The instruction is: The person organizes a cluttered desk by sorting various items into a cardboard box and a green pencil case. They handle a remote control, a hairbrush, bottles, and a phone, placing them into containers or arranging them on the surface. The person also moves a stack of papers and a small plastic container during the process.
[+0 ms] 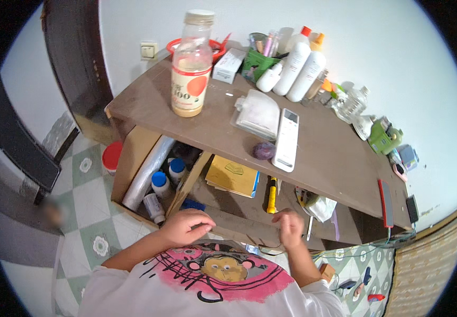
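My left hand (187,228) is over the near left part of an open drawer (239,221), fingers loosely bent, thumb apart, holding nothing visible. My right hand (290,228) hangs by the drawer's near edge with curled fingers; no held thing shows. Just beyond its fingertips lies a yellow and black tool handle (271,196), apart from the hand as far as I can see. Yellow-brown notebooks (232,175) lie further left. White bottles with blue caps (161,185) and a clear plastic roll (149,171) fill the left compartment. A white plastic bag (322,207) lies at the right.
On the brown desktop (334,142) stand a tall bottle (190,87), a white remote (287,140), a dark purple round thing (264,151), a white pouch (258,113) and several toiletry bottles (294,66). A red-edged phone (385,203) sits at the right edge. A red bucket (112,156) is on the floor.
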A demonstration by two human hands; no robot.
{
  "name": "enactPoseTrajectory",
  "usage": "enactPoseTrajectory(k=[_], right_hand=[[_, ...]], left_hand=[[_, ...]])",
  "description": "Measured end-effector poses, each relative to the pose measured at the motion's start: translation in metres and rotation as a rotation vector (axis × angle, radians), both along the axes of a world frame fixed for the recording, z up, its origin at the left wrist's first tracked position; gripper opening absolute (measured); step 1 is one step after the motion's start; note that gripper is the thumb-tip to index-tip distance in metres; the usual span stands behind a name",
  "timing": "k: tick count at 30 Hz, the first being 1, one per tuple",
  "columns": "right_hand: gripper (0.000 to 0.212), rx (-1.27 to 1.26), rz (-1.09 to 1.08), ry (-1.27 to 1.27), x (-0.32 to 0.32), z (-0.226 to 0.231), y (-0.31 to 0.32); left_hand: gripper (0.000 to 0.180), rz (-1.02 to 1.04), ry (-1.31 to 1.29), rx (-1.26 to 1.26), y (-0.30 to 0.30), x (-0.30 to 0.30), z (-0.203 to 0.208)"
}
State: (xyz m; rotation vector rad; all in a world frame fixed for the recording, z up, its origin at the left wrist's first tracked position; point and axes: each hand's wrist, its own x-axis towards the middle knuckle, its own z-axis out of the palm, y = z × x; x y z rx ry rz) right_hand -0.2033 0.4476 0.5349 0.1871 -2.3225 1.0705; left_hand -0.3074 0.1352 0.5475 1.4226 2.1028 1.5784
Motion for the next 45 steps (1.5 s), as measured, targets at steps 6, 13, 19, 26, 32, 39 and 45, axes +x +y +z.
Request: enactPoseTrajectory(k=[6, 13, 19, 26, 32, 39, 45], right_hand=[[0.041, 0.093, 0.156, 0.791, 0.027, 0.172, -0.007], [0.061, 0.505, 0.197, 0.778, 0.044, 0.305, -0.006], [0.059, 0.571, 0.222, 0.741, 0.037, 0.318, 0.002], [0.058, 0.578, 0.353, 0.725, 0.012, 0.327, 0.004], [0.057, 0.583, 0.653, 0.682, -0.038, 0.329, -0.030], [0.059, 0.736, 1.042, 0.449, -0.078, 0.271, -0.114], [0.042, 0.697, 1.277, 0.765, -0.085, 0.302, -0.163]], left_hand=[[0.013, -0.142, -0.001, -0.028, 0.028, 0.006, 0.012], [0.019, -0.134, -0.186, 0.002, 0.034, 0.016, 0.012], [0.021, -0.078, -0.118, -0.032, 0.040, 0.027, 0.014], [0.023, 0.070, -0.070, -0.024, 0.043, 0.046, 0.003], [0.024, 0.297, -0.019, -0.044, 0.042, 0.086, 0.001], [0.028, 0.640, -0.202, -0.149, 0.042, 0.166, -0.051], [0.031, 0.783, -0.374, -0.133, 0.042, 0.232, -0.093]])
